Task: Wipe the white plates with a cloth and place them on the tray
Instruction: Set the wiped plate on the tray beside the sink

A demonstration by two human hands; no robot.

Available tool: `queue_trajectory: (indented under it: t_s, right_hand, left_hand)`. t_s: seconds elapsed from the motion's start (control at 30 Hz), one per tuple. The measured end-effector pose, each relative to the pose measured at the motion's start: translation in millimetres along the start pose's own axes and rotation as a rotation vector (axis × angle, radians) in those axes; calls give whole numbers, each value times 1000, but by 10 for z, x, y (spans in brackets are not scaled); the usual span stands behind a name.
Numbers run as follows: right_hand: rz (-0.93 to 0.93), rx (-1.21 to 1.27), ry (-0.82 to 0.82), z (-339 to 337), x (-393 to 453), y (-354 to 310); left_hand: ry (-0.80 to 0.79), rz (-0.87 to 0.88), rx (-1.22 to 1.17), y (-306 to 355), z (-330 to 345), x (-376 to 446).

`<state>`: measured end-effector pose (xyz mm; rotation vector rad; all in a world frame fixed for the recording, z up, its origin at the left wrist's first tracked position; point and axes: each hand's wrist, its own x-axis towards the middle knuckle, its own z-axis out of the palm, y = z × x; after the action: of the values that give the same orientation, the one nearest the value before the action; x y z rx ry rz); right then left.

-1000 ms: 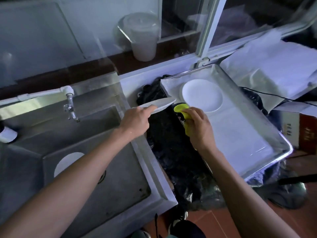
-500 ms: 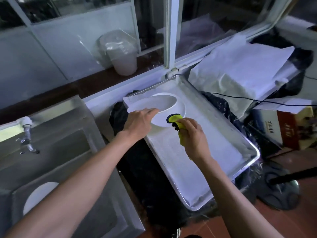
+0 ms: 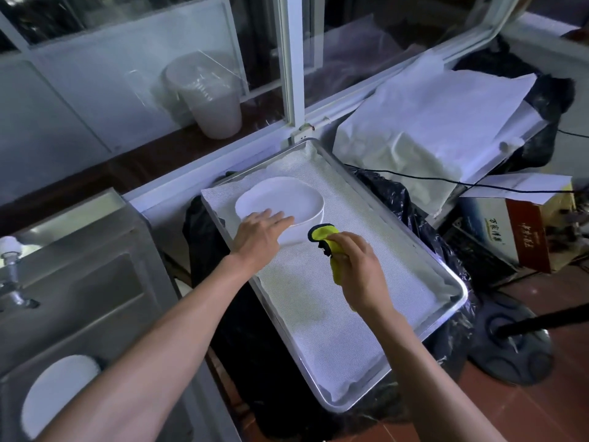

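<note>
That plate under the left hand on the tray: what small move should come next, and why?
Probably lift the left hand off and reach back to the sink. The plate seems already set on another plate on the lined tray, the fingers lying flat on it. The right hand grips the yellow cloth, and one more plate waits in the sink.

Smooth, matt white plates (image 3: 280, 199), stacked on a tray (image 3: 452, 309) of dull brushed metal with a bright rim. Tray lined with a white woven mat (image 3: 366, 237), finely textured. Soft yellow cloth (image 3: 328, 240), dark-edged. Sink (image 3: 79, 282) of grey satin steel. Crinkled glossy black plastic sheet (image 3: 398, 199) under the tray. Creased white paper (image 3: 430, 122) beyond.
</note>
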<state>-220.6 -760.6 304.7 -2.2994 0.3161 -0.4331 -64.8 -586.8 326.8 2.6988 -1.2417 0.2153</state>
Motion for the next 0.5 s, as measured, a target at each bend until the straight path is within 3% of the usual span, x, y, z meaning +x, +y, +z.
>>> queue_trajectory:
  t_s: [0.17,0.33,0.5]
  right_hand:
    - [-5,4,-12,22,6,31]
    - [-12,-17,-25,86,-9,27]
    - [-14,-46,-37,118,-35,57]
  left_hand:
    - [4,65,67,-67,186,-34]
    - [-263,-9,60,-110,366,-73]
    - [-363,-37,102,-86,455,-116]
